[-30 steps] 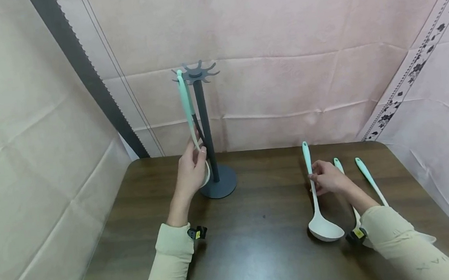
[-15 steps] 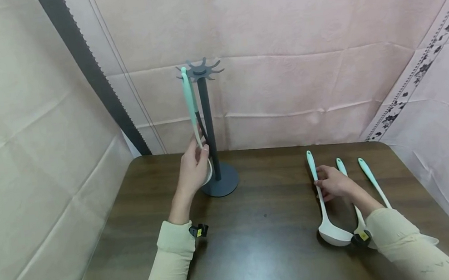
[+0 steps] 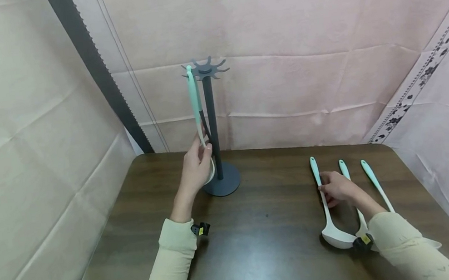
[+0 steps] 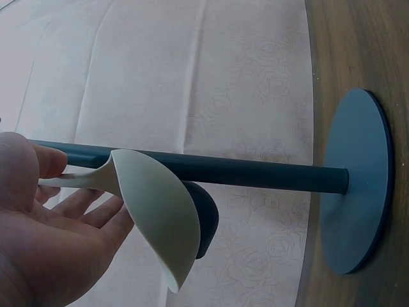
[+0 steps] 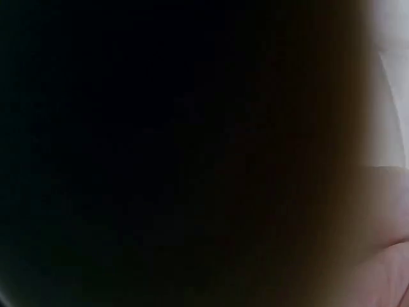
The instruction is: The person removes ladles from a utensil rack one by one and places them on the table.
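My left hand pinches the neck of a white ladle with a mint handle, whose handle end is at an arm of the dark rack. In the left wrist view the ladle's bowl lies just beyond my fingers, and a dark utensil head shows partly behind it. Over on the right, my right hand holds the shaft of a second white ladle between thumb and fingers, low over the table. Darkness covers most of the right wrist view, with only a strip of palm showing.
Two more mint-handled utensils lie to the right of the second ladle, partly hidden by my right arm and sleeve. The rack's round base stands on the wooden table. Pale cloth hangs behind and at both sides.
My right hand and the second ladle have shifted toward the near edge and a little rightward. The left hand stays at the hanging ladle. The whole head view has drifted slightly.
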Tool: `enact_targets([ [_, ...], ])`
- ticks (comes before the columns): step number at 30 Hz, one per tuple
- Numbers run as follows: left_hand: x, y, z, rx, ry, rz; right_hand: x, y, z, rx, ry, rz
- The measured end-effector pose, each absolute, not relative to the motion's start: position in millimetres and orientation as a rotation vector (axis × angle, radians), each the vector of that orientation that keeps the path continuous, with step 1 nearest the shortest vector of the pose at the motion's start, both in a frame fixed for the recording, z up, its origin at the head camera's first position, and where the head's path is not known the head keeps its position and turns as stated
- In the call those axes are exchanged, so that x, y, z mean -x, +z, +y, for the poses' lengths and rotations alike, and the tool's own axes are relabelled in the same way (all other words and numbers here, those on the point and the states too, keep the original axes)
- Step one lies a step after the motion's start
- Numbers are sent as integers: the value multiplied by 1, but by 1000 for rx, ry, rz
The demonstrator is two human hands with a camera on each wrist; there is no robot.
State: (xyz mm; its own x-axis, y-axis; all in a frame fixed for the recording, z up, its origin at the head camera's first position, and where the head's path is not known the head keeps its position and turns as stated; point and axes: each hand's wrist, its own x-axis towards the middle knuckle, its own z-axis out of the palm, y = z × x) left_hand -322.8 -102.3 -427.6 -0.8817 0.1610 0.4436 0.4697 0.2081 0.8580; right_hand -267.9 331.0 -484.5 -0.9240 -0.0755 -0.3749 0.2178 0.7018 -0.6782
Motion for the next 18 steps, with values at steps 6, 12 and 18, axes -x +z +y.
enact_targets([
  [6,324,-428,-102,609,-1729,-2221,266,-485,331,-113,-1040,2530],
  [12,325,-428,-102,607,-1723,-2226,266,-484,330,-95,-1016,2541],
  [18,325,-428,-102,601,-1720,-2235,267,-485,331,-114,-979,2558],
])
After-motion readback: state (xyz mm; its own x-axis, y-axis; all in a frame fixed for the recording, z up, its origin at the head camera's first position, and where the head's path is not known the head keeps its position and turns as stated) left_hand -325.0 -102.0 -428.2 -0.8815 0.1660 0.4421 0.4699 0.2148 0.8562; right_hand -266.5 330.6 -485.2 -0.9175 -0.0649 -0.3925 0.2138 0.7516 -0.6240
